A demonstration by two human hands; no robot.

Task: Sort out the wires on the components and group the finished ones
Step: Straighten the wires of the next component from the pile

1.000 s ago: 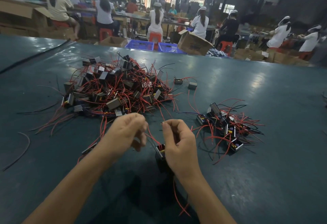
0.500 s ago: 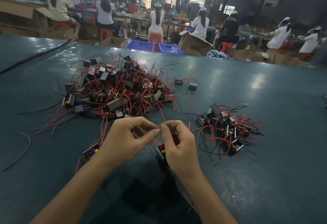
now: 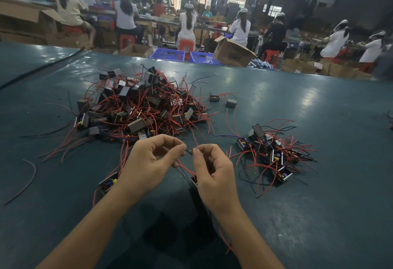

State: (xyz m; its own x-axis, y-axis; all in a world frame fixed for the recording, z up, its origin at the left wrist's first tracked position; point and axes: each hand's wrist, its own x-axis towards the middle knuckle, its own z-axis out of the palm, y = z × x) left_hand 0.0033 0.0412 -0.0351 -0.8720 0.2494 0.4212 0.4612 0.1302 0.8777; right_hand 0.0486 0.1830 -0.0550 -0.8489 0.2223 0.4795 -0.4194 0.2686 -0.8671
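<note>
Step in hand: You are tidying the leads of one component, judging by the pinch at the wire tip; it has not yet gone to the finished side.
Left hand [image 3: 153, 162]: Your fingers [image 3: 181, 147] are curled in, thumb and forefinger closed on the end of a dark wire [image 3: 190, 151].
Right hand [image 3: 212, 171]: Thumb and forefinger are closed on the same wire end, tips almost meeting the left hand's; the other fingers are loosely curled.
Component [image 3: 194, 180]: It sits low against the palm side of your right hand, above the surface [image 3: 319, 215], with red leads rising toward your fingers. I cannot tell whether the lower fingers clamp it or it hangs by its wires.
Unsorted pile [image 3: 140, 107]: A big tangle of blocks and red leads lies just beyond your hands.
Finished group [image 3: 274, 151]: A smaller cluster lies to your right, near the right hand and apart from the pile.
Stray component [image 3: 108, 181]: One lies by your left wrist.
Next move: Probably finish the lead in your pinch, check the red ones, then carry the piece right and set it with the cluster.
Watch for: Trailing leads could snag the pile's loose ends as you lift away.
</note>
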